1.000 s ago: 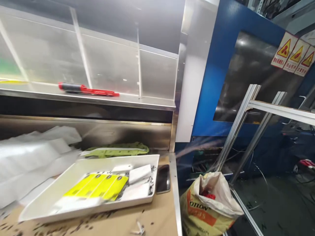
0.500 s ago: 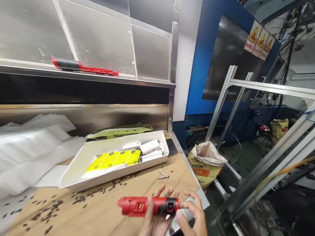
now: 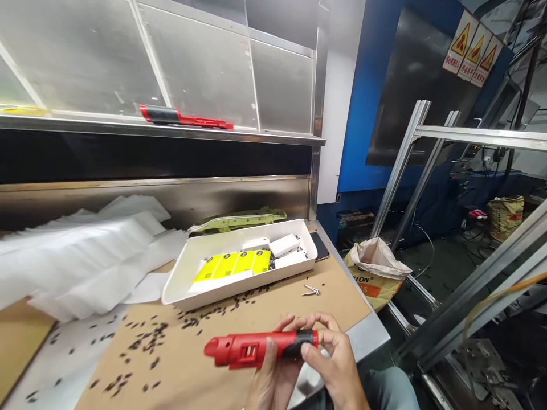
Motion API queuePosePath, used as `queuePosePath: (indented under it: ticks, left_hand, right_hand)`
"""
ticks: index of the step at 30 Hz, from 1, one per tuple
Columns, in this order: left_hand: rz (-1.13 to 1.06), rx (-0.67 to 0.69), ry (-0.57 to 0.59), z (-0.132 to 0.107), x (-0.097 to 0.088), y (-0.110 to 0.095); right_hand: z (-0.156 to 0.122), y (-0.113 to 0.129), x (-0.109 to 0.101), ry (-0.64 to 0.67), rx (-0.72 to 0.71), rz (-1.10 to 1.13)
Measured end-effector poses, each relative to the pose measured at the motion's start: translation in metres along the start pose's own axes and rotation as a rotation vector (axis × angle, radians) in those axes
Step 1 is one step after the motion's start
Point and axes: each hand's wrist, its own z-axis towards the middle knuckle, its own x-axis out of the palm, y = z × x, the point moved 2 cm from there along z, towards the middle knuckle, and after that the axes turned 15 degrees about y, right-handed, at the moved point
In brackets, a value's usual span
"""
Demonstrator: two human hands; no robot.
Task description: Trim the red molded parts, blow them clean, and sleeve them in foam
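A red plastic tool housing (image 3: 243, 348) with a black band near its right end lies level above the brown board. My left hand (image 3: 276, 378) is wrapped round its middle from below, with the thumb across the front. At the black end my right hand (image 3: 337, 359) grips with the thumb pressed on the side and the fingers behind. Whatever the right fingertips touch at the back is hidden. A second red and black housing (image 3: 188, 118) rests on the metal shelf (image 3: 256, 134). Small metal nippers (image 3: 311, 290) lie on the board beyond my hands.
A white tray (image 3: 222, 293) holds yellow label sheets (image 3: 233, 266) and small white boxes (image 3: 284, 245). Small black pieces (image 3: 149, 339) are scattered across the board (image 3: 183, 376). White foam sheets (image 3: 98, 245) are piled left. A phone (image 3: 319, 246) and a paper sack (image 3: 376, 267) are at right.
My right hand has closed from spread fingers onto the black end of the housing. The view has turned left, so the surroundings appear shifted right.
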Motion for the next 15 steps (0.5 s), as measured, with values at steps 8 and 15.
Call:
queuePosePath:
  ticks: [8,15]
  left_hand:
    - [0.171,0.104,-0.014,0.020,-0.022,-0.014]
    - [0.262,0.081,0.063,0.033,-0.041,-0.040]
  right_hand:
    - [0.033,-0.001,0.005,0.071,0.027,0.016]
    - [0.057,-0.011,0.022,0.205,-0.030,-0.026]
